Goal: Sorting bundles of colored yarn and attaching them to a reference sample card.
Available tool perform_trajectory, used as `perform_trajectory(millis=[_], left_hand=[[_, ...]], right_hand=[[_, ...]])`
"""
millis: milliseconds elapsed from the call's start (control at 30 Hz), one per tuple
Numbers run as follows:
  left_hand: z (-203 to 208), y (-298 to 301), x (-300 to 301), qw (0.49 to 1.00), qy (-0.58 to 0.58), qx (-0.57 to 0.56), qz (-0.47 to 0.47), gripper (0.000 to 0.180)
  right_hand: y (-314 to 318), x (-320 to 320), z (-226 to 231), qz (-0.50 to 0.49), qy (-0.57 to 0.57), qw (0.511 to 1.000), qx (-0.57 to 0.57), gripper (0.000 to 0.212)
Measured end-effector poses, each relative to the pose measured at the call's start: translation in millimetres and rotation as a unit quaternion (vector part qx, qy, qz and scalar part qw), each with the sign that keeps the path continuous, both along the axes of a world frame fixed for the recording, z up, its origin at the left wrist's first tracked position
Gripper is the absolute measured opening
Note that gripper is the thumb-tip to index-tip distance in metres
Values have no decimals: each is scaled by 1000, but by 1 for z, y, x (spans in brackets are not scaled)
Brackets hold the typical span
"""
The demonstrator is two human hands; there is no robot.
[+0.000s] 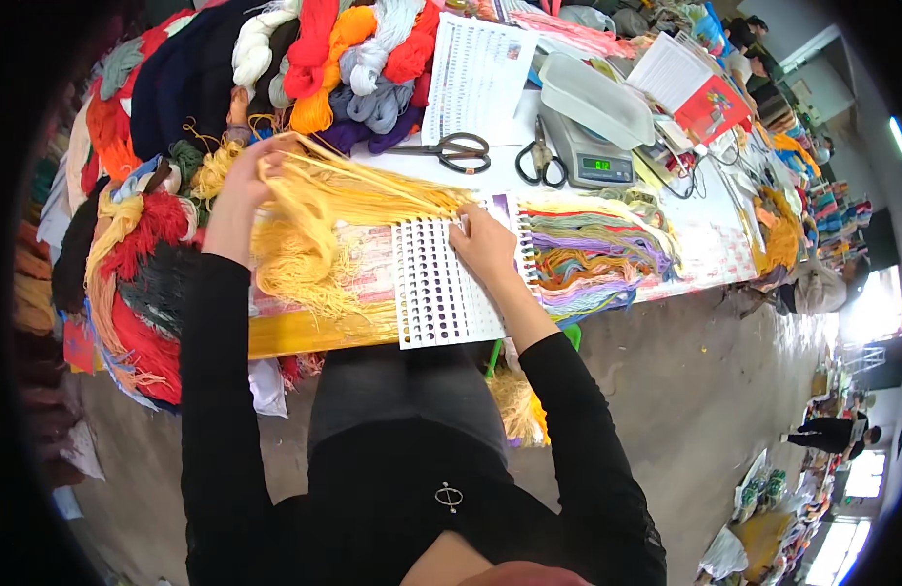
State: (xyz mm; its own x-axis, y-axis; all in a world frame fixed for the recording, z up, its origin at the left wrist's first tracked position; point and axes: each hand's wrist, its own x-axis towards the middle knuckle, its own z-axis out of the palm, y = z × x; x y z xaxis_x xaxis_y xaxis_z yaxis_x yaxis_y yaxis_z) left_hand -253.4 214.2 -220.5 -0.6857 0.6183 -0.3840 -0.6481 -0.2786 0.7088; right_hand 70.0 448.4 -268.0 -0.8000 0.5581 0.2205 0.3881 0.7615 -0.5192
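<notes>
My left hand (244, 190) is raised at the table's left side, its fingers closed on a long bunch of yellow thread (383, 186). The strands run right to a white card with rows of punched holes (446, 283). My right hand (488, 242) rests on that card, fingers bent and pinching the strands at its upper edge. Loose yellow thread (300, 278) hangs below my left hand onto the table. Right of the card, multicoloured thread bundles (593, 254) fan out from a second row of holes.
Beyond the card lie black-handled scissors (463, 153), smaller snips (542, 161) and a digital scale (597, 156) bearing a clear plastic tray (595, 98). A printed sheet (475, 78) lies behind. Skeins of coloured yarn (373, 59) heap up at the back left.
</notes>
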Motion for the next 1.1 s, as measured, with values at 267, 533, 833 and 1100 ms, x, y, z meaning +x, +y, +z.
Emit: perform_trajectory(millis=[267,533,833,1100], left_hand=[[15,6,131,939,267,-215,-11,47],[10,55,277,967,28,101,-232,41],[18,51,274,958,-55,219,-177,47],[30,30,275,978,60,174,-93,40]], right_hand=[[2,11,7,-10,128,974,-186,20],[-86,45,44,103,175,881,-427,12],[-91,59,64,59,259,773,-576,13],[-101,68,75,58,286,739,-608,14]])
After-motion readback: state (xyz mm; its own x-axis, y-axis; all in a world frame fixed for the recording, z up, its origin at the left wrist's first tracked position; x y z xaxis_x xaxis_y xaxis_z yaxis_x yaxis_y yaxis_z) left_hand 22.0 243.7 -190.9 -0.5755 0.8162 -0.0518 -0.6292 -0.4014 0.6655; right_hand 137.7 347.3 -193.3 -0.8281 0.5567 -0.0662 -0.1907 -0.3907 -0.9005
